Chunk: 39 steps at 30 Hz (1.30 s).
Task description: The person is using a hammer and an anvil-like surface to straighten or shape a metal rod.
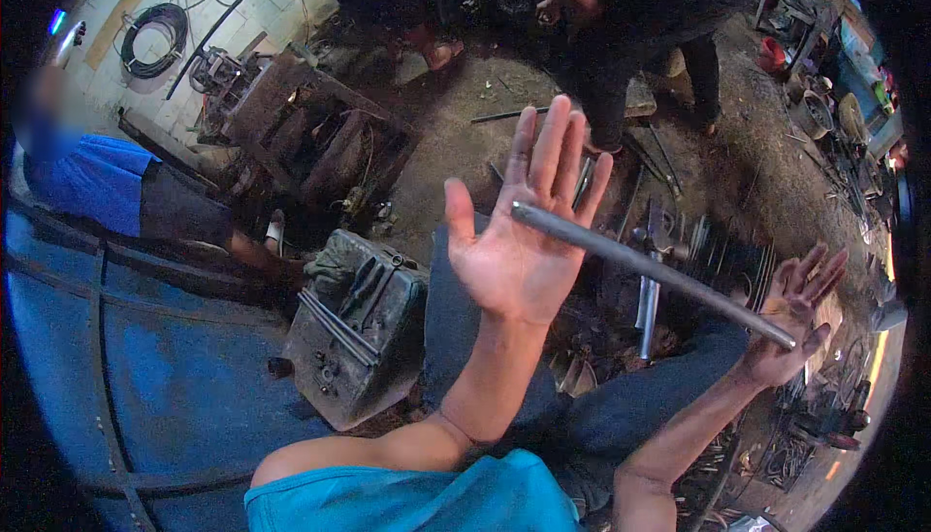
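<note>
A dark grey metal rod (655,268) lies slantwise across both of my upturned palms, one end by the left palm and the other on the right. My left hand (524,251) is flat with fingers spread, its thumb clear of the rod. Lower and to the right, my right hand (797,314) is also open, fingers stretched out under the rod's end. Neither hand's fingers wrap around it. Beneath the rod, between my knees, stands a bright metal tube-like handle (648,317) among several dark metal pieces.
To my left, a worn metal box (364,391) carries thin rods (339,326), small nuts and a cloth. A person in a blue shirt (92,183) sits at the far left by a blue metal panel (194,367). Another person's dark-clothed legs (698,76) are ahead. Scrap lines the right side.
</note>
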### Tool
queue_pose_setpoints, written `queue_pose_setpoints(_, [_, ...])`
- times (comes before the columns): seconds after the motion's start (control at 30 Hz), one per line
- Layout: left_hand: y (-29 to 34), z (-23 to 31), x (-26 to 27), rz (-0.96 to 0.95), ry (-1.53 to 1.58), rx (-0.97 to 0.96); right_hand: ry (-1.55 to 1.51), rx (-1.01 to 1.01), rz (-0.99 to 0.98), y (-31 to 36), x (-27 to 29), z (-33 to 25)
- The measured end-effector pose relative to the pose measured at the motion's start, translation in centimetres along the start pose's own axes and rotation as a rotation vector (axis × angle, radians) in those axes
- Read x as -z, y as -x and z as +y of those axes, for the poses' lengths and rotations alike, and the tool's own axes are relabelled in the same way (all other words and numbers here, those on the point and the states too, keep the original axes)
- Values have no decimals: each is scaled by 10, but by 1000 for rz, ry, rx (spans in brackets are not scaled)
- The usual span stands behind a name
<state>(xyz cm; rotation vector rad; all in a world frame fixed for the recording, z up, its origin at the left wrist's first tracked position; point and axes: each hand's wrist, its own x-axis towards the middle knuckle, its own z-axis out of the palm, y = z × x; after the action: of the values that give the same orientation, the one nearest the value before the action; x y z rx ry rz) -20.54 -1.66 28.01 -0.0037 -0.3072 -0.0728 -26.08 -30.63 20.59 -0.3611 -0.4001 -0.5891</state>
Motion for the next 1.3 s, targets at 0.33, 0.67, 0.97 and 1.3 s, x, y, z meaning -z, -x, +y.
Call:
queue_pose_setpoints(0.33, [-3,1,10,19,-84,-26,-249,-45,-77,-4,-4,13])
queue_pose_setpoints(0.67, [-16,3,44,7,-4,-15,-208,-63,-182,-2,-3,16])
queue_pose_setpoints(0.97, [-29,-9,161,334,190,112,-69,-3,14,6,-58,33])
queue_pose_setpoints(1.3, [23,-45,247,748,416,294,108,2,-24,18,-74,52])
